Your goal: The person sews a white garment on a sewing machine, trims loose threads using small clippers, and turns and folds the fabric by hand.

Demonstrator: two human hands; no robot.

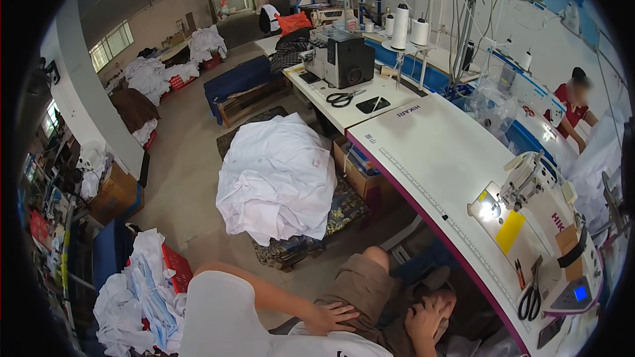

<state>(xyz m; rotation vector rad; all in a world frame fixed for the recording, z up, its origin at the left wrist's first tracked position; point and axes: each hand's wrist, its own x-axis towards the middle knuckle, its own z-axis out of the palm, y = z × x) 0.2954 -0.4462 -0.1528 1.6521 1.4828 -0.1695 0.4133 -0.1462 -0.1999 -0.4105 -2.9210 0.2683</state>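
Observation:
My left hand (335,318) lies flat on the thigh of my brown shorts (360,294), its fingers spread. Further right, my right hand (425,318) rests against my bare lower leg or foot (444,297), fingers a little bent and apart, with no object visible in it. In front of me, a pile of white garments (274,172) sits on a low stand with a dark patterned cover (347,205). To my right is a sewing machine (526,185) with its lamp lit, set in a white table (423,132).
Black scissors (530,301) and orange-handled snips (520,273) lie beside the machine. Another pair of scissors (344,98) and a phone (373,104) lie farther along. A red basket (176,268) with white garments stands left. A person in red (573,109) works across the table.

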